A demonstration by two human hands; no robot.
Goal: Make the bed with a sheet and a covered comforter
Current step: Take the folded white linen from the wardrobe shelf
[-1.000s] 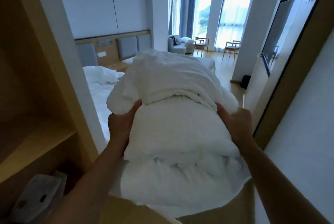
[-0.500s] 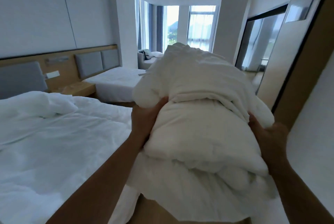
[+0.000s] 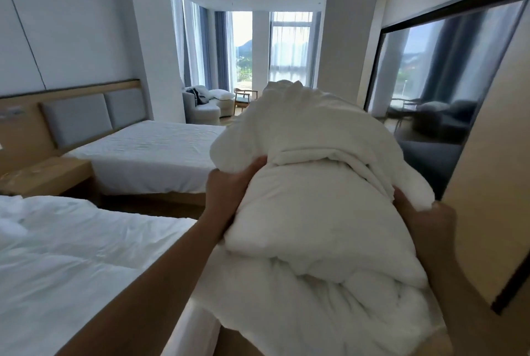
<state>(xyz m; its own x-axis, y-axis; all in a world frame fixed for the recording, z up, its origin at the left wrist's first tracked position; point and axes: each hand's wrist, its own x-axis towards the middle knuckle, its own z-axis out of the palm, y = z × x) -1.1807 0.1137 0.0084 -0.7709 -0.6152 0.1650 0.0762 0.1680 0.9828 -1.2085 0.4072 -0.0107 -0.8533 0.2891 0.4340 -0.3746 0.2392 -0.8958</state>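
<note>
Both sides of the bundled bedding (image 3: 315, 212) are gripped by left hand (image 3: 229, 187) and right hand (image 3: 424, 220), fingers (image 3: 250, 169) curled into fabric, so the bulky load is held together for carrying.

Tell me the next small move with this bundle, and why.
Probably step forward and lower the bundle onto the far bed. The left hand and right hand both grip it in the air, beside the near bed, which looks rumpled and covered. The far bed lies smooth and flat with nothing piled on it, so it seems to be the one that needs the comforter.
</note>
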